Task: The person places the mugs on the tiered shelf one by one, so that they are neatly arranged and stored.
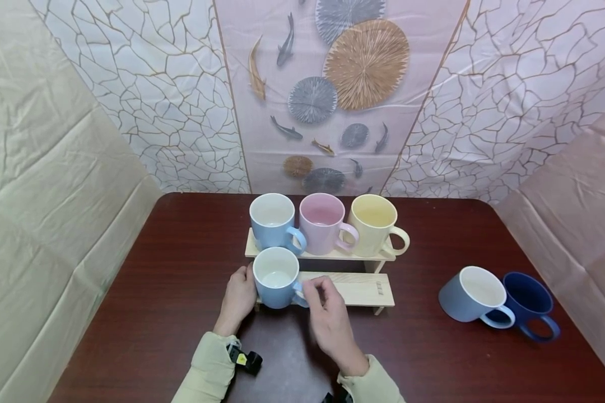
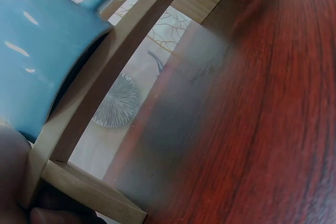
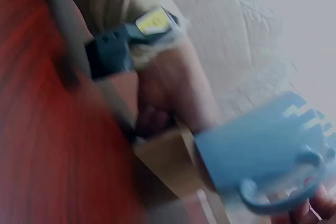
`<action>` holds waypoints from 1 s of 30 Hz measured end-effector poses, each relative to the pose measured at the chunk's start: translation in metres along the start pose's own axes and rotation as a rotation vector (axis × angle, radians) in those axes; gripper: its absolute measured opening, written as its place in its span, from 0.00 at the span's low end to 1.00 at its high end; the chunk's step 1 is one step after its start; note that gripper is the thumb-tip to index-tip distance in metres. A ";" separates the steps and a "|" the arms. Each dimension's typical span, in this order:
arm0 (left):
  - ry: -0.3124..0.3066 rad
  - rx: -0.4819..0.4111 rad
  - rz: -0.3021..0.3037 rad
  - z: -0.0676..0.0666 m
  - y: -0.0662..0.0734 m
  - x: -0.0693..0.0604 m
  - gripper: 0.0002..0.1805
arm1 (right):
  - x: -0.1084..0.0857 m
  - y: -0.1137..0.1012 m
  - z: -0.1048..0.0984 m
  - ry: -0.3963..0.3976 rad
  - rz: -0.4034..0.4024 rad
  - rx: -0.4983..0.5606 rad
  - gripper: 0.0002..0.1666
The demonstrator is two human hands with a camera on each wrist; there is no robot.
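Front blue mug (image 1: 274, 291): upright at left part of the lower board (image 1: 353, 288) of the wooden rack.
Right hand (image 1: 330, 319): fingers pinch this mug's handle.
Left hand (image 1: 239, 294): fingers curl round the rack's left end, just beside the mug.
Upper board (image 1: 327, 255): bears blue (image 1: 271, 226), pink (image 1: 320, 229) and yellow mugs (image 1: 370, 229).
Desk (image 1: 181, 263), right side: grey-blue mug (image 1: 459, 299) tilted, near dark blue mug (image 1: 526, 299).
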State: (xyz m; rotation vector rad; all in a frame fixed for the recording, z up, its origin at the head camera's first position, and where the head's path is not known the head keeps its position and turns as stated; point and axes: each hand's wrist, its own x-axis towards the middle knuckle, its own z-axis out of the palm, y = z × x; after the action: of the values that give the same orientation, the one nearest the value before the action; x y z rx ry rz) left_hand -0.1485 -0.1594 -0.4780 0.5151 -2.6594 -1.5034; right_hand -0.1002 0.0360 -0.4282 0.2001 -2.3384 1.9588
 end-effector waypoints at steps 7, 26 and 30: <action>-0.003 -0.004 0.000 0.000 0.001 -0.001 0.23 | 0.003 0.004 -0.041 0.182 -0.140 -0.051 0.06; 0.004 0.000 0.021 0.000 0.000 -0.002 0.24 | 0.003 0.027 -0.234 0.963 0.122 -0.238 0.07; 0.010 -0.008 0.023 0.000 0.001 -0.002 0.23 | -0.002 0.040 -0.259 0.974 0.294 -0.245 0.11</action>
State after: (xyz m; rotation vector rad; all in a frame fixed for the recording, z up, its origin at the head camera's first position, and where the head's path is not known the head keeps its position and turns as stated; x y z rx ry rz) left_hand -0.1470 -0.1585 -0.4769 0.4891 -2.6420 -1.5002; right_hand -0.1091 0.2980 -0.4215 -0.9329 -1.9193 1.3243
